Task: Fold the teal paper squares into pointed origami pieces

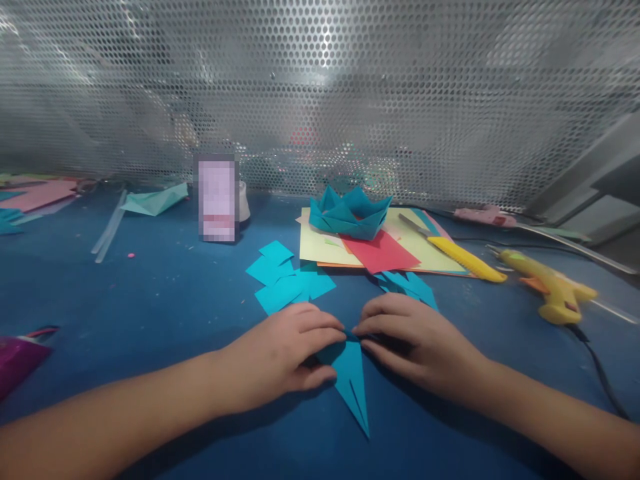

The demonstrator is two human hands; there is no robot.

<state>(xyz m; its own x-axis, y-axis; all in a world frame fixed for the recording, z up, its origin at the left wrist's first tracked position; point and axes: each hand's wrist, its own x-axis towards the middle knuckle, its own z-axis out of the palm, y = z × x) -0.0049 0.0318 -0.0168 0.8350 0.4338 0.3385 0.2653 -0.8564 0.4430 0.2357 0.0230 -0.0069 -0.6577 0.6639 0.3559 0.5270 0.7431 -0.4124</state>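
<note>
Holds folded blue paper (350, 370) at lower centre of frame in part-curled left hand (290, 347); touches top corner with right hand (417, 340), fingertips nearly together, can't tell if pinching. Note blue pieces (273, 270) just above, yellow glue gun (555, 283) mid-right.

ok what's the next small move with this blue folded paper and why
Perhaps slide the right hand down to press the near tip of the folded blue paper flat, while the left hand steadies it: a dark slit shows between its flaps near that tip, and neither hand covers it.
</note>
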